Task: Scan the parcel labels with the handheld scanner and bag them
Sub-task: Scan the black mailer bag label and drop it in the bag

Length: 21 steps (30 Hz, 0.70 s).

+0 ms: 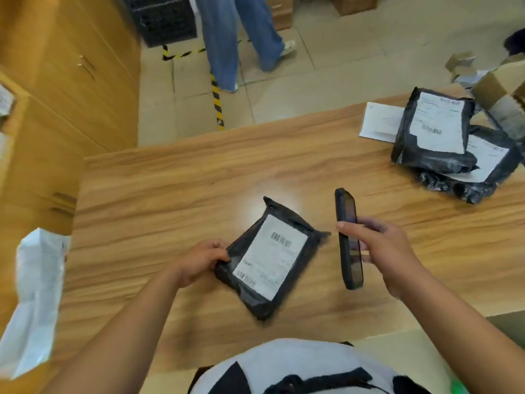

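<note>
I think this is the scanning step. The left hand (203, 261) pinches the black parcel (265, 297) near the front edge of the table (170, 189). The right hand (382, 251) grips the handheld scanner (348, 223) just beside it. Next, aim it at the barcode (281, 240)

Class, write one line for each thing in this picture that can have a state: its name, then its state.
near parcel: label up on the table
scanner: lifted, turned on edge
left grip: pinches the near parcel's corner
right grip: holds the scanner
top parcel: label up, overlapping the lower parcel
white bag: beside the table's left edge, opening unclear
</note>
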Each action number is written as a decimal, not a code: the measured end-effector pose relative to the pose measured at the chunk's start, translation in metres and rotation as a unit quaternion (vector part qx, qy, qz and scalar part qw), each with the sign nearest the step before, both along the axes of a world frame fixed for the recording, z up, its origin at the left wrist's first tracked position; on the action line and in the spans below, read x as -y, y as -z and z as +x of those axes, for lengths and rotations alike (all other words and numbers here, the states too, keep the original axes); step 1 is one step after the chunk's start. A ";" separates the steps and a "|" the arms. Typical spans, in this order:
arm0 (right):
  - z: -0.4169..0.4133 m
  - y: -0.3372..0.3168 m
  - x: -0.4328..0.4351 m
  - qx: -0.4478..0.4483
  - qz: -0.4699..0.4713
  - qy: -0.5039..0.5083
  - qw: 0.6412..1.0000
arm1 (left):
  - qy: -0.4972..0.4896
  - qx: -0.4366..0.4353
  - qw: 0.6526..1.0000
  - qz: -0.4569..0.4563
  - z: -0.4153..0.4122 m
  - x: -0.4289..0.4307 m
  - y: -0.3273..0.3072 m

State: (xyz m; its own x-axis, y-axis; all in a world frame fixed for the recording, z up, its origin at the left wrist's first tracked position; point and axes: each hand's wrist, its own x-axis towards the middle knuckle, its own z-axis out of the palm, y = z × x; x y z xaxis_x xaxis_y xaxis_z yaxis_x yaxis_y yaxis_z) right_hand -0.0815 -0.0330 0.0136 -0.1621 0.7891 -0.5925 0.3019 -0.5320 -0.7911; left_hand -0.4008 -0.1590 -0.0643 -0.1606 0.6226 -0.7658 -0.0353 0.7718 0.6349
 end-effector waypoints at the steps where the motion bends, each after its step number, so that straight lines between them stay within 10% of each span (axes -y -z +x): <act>1: -0.007 0.001 0.000 -0.002 0.006 -0.016 1.000 | 0.006 -0.026 1.000 -0.009 -0.012 0.010 -0.004; 12: -0.050 0.008 0.023 -0.030 0.005 -0.118 0.993 | -0.043 -0.466 0.879 0.092 -0.006 0.029 -0.038; 16: -0.053 0.016 0.033 -0.031 -0.010 -0.136 0.990 | -0.205 -0.471 0.858 0.000 0.047 0.087 -0.031; 21: -0.066 0.015 0.043 -0.028 -0.017 -0.157 0.987 | -0.100 -0.383 0.917 -0.048 0.087 0.110 0.004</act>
State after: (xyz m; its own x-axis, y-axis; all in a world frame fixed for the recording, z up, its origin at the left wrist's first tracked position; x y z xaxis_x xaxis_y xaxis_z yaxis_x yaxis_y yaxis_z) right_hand -0.1470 -0.0760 -0.0018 -0.4283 0.6743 -0.6016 0.4133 -0.4459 -0.7940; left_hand -0.3134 -0.2693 -0.0684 -0.7775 0.4573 -0.4316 0.2452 0.8526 0.4615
